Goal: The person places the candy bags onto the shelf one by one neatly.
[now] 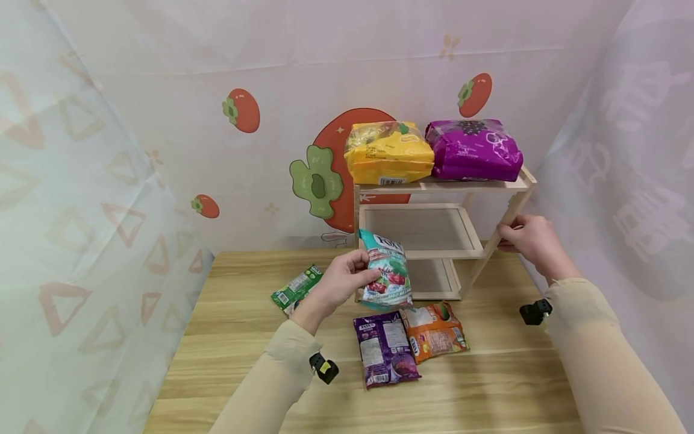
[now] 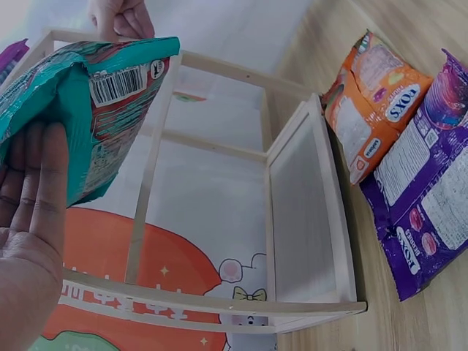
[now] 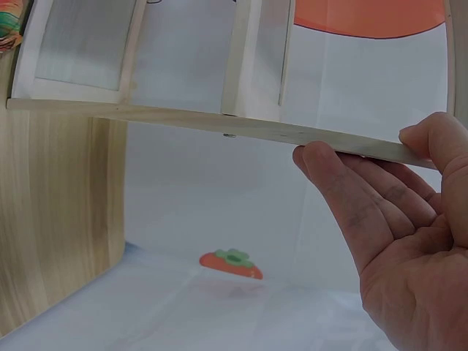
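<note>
My left hand [image 1: 347,277] grips a teal candy bag [image 1: 386,271] by its left edge, thumb across the printed front. The bag hangs in front of the wooden shelf [image 1: 434,253], over its middle and lower boards. In the left wrist view the bag's barcode side [image 2: 121,91] faces the camera, and the left fingers [image 2: 40,183] lie along it. With thumb and fingers on opposite sides, my right hand [image 1: 534,241] holds the shelf's right front post. The right wrist view shows the fingertips [image 3: 318,153] against that post [image 3: 270,131].
On the shelf top sit a yellow bag [image 1: 387,157] and a purple bag [image 1: 474,150]. Before the shelf, a dark purple candy bag [image 1: 386,349] and an orange one [image 1: 435,331] lie on the wood-grain table [image 1: 228,374]. A green bag [image 1: 297,289] lies to the left.
</note>
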Demonstrator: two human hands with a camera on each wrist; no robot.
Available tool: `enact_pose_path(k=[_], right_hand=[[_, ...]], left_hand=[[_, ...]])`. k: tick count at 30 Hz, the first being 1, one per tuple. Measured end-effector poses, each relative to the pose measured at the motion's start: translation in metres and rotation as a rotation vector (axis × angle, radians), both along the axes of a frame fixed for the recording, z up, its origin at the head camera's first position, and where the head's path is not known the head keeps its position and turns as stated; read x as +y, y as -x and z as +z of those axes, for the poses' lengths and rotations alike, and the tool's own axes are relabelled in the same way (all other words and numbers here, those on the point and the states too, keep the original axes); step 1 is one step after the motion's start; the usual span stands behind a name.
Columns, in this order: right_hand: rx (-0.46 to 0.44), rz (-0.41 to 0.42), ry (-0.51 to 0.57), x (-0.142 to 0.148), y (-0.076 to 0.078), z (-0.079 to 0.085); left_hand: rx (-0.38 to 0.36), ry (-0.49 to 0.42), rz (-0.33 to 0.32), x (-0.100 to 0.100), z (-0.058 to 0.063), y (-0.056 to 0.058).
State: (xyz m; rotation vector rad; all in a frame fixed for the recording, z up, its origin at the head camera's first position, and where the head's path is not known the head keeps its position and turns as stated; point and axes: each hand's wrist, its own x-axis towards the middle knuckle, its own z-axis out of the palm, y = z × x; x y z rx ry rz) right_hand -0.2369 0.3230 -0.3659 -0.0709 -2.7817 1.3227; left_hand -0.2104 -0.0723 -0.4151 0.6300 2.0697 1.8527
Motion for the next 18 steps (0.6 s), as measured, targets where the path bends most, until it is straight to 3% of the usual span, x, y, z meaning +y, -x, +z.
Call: enact_pose_path(k=[8,18], right_hand=[[-0.006,-0.008,0.001,0.0,0.0,0.001],[0.0,-0.009,0.012,0.0,0.0,-0.001]], left_hand=[[0.024,0.003,0.018,-0.001,-0.004,0.005],[0.018,0.061,0.063,0.0,-0.018,0.01]])
